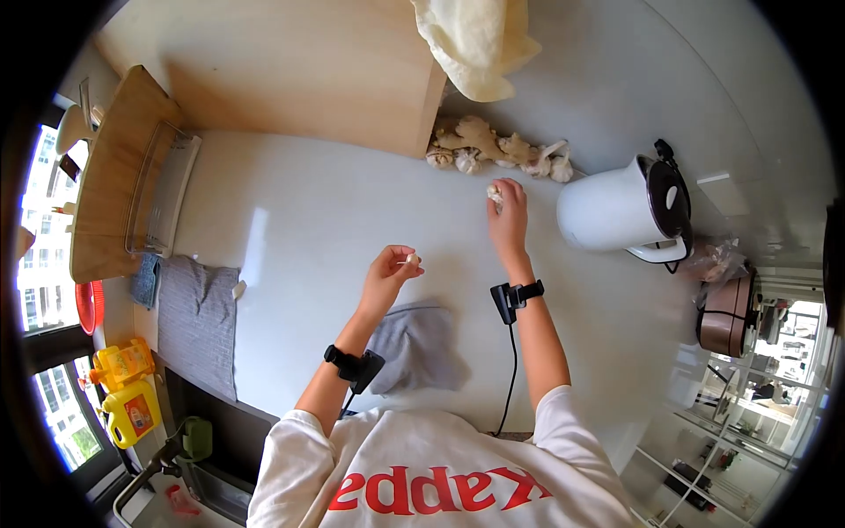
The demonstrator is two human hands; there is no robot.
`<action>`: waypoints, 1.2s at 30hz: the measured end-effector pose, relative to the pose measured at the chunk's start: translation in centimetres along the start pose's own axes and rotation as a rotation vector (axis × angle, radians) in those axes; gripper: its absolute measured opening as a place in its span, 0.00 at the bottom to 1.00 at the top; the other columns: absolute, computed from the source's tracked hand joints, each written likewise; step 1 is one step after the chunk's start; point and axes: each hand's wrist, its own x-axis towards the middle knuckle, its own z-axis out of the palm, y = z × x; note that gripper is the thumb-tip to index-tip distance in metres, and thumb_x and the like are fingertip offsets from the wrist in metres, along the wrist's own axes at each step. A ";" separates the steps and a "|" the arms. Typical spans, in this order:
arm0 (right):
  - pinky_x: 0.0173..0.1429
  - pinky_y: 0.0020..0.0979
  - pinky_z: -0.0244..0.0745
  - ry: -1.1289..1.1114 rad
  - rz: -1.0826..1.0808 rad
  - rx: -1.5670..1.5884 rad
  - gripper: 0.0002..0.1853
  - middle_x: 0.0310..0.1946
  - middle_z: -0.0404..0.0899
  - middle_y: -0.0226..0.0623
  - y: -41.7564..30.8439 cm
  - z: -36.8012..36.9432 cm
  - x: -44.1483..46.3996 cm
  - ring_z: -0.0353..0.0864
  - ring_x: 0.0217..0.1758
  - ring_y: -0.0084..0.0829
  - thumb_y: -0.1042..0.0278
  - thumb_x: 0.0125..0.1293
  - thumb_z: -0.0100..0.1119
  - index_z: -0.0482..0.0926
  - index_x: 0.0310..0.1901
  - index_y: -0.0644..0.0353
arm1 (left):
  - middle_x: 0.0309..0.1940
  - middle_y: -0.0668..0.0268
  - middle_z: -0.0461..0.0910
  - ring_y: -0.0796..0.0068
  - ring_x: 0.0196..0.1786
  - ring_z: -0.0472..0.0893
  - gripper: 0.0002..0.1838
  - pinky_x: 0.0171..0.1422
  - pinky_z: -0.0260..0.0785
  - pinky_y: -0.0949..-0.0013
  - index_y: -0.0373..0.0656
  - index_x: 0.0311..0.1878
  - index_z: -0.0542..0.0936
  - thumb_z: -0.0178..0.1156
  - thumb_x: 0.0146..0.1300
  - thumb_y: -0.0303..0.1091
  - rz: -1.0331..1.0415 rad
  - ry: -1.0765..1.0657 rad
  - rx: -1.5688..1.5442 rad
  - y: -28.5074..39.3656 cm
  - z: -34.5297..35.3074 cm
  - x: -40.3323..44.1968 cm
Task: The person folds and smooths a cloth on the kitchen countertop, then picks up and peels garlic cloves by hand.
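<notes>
Pale countertop (pixel 299 194), white kettle (pixel 603 209) as landmark: just left of it the right hand (pixel 510 218) curls round an apparent garlic bulb (pixel 496 195), farther left the left hand (pixel 385 271) pinches a small white piece (pixel 410 259), both likely light, firm, papery-slick, best gripped by the sides.

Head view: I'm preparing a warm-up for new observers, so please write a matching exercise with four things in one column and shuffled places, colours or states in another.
1. Left hand
2. Right hand
3. Kettle
4. Ginger

A. White, with a handle
B. Holding a pale lump that looks like garlic
C. Beside garlic bulbs on the counter
D. Pinching a small white piece

Pairs: 1-D, 2-B, 3-A, 4-C
</notes>
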 end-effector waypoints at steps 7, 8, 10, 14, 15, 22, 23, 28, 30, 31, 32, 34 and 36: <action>0.64 0.45 0.55 0.128 -0.131 -0.249 0.24 0.54 0.67 0.42 -3.0 -0.9 -0.4 0.67 0.55 0.45 0.74 0.55 0.58 0.67 0.55 0.60 | 0.33 0.64 0.77 0.75 0.38 0.78 0.11 0.50 0.72 0.70 0.37 0.45 0.71 0.52 0.66 0.35 0.026 0.088 -0.064 1.6 1.6 -0.8; 0.64 0.46 0.54 0.116 -0.134 -0.228 0.24 0.53 0.68 0.42 -4.5 -1.8 -1.3 0.67 0.55 0.45 0.74 0.55 0.58 0.67 0.55 0.60 | 0.32 0.64 0.77 0.76 0.37 0.78 0.11 0.48 0.71 0.71 0.36 0.44 0.71 0.51 0.67 0.36 0.032 0.098 -0.077 2.2 2.0 -1.2; 0.63 0.46 0.55 0.033 -0.154 -0.072 0.23 0.51 0.70 0.43 -6.4 -3.0 -4.0 0.67 0.55 0.45 0.74 0.55 0.59 0.68 0.54 0.61 | 0.29 0.65 0.77 0.78 0.34 0.77 0.12 0.44 0.71 0.73 0.36 0.43 0.72 0.50 0.68 0.37 0.051 0.111 -0.101 3.1 2.6 -2.0; 0.53 0.37 0.67 -0.179 -0.099 0.312 0.15 0.41 0.76 0.43 -12.5 -5.7 -9.4 0.74 0.47 0.42 0.76 0.54 0.59 0.73 0.45 0.63 | 0.24 0.68 0.75 0.82 0.28 0.73 0.13 0.34 0.66 0.78 0.37 0.38 0.75 0.49 0.69 0.38 0.141 0.046 -0.040 2.9 2.5 -4.2; 0.50 0.35 0.70 -0.200 -0.087 0.370 0.13 0.39 0.77 0.42 -13.8 -6.1 -10.4 0.75 0.45 0.40 0.77 0.54 0.59 0.74 0.43 0.64 | 0.24 0.68 0.75 0.83 0.26 0.72 0.13 0.31 0.64 0.79 0.37 0.37 0.75 0.49 0.69 0.38 0.150 0.048 -0.018 2.8 2.5 -5.0; 0.41 0.28 0.74 -0.280 0.130 0.647 0.07 0.32 0.80 0.38 -18.0 -6.2 -14.5 0.81 0.35 0.30 0.77 0.59 0.55 0.75 0.39 0.65 | 0.15 0.72 0.72 0.87 0.20 0.66 0.15 0.24 0.56 0.80 0.38 0.27 0.72 0.53 0.66 0.39 0.188 0.129 0.247 1.9 0.5 -10.4; 0.41 0.27 0.73 -0.326 0.123 0.645 0.06 0.32 0.80 0.37 -18.5 -6.5 -14.9 0.81 0.35 0.29 0.77 0.60 0.55 0.75 0.39 0.65 | 0.16 0.71 0.72 0.87 0.20 0.66 0.15 0.24 0.56 0.80 0.38 0.27 0.72 0.53 0.66 0.39 0.195 0.120 0.261 1.9 0.0 -11.4; 0.38 0.27 0.73 -0.361 -0.015 0.650 0.05 0.31 0.79 0.37 -21.6 -7.0 -16.9 0.80 0.34 0.30 0.77 0.59 0.55 0.75 0.37 0.65 | 0.16 0.72 0.71 0.88 0.21 0.68 0.15 0.24 0.57 0.81 0.39 0.28 0.73 0.52 0.67 0.39 0.246 0.079 0.358 3.2 -1.8 -16.4; 0.36 0.27 0.73 -0.373 -0.112 0.621 0.05 0.30 0.78 0.37 -22.4 -7.0 -17.4 0.79 0.33 0.31 0.78 0.58 0.55 0.75 0.36 0.64 | 0.16 0.72 0.71 0.88 0.21 0.68 0.15 0.24 0.57 0.81 0.38 0.28 0.73 0.51 0.67 0.39 0.236 0.086 0.396 3.4 -2.6 -17.9; 0.35 0.27 0.73 -0.373 -0.164 0.602 0.05 0.29 0.78 0.37 -22.9 -7.1 -17.6 0.79 0.32 0.32 0.78 0.57 0.56 0.74 0.36 0.64 | 0.16 0.72 0.71 0.88 0.21 0.68 0.15 0.24 0.57 0.80 0.38 0.28 0.73 0.51 0.67 0.39 0.247 0.094 0.397 3.5 -3.0 -18.5; 0.34 0.28 0.72 -0.372 -0.214 0.583 0.05 0.29 0.77 0.37 -23.4 -7.2 -17.9 0.78 0.32 0.33 0.78 0.56 0.56 0.74 0.35 0.64 | 0.15 0.72 0.70 0.88 0.21 0.67 0.16 0.24 0.57 0.80 0.38 0.27 0.73 0.51 0.68 0.39 0.257 0.101 0.399 3.6 -3.3 -19.2; 0.32 0.28 0.72 -0.351 -0.290 0.548 0.05 0.29 0.76 0.37 -24.6 -7.5 -18.5 0.78 0.30 0.34 0.79 0.55 0.56 0.74 0.34 0.63 | 0.15 0.72 0.70 0.87 0.21 0.67 0.16 0.24 0.57 0.79 0.37 0.27 0.73 0.50 0.68 0.38 0.269 0.115 0.435 3.7 -3.9 -20.3; 0.31 0.29 0.72 -0.353 -0.343 0.504 0.04 0.28 0.76 0.36 -25.3 -7.4 -19.0 0.77 0.29 0.35 0.79 0.55 0.56 0.73 0.33 0.63 | 0.15 0.71 0.69 0.87 0.20 0.66 0.17 0.24 0.57 0.78 0.37 0.27 0.72 0.50 0.68 0.38 0.268 0.132 0.503 3.7 -4.6 -21.2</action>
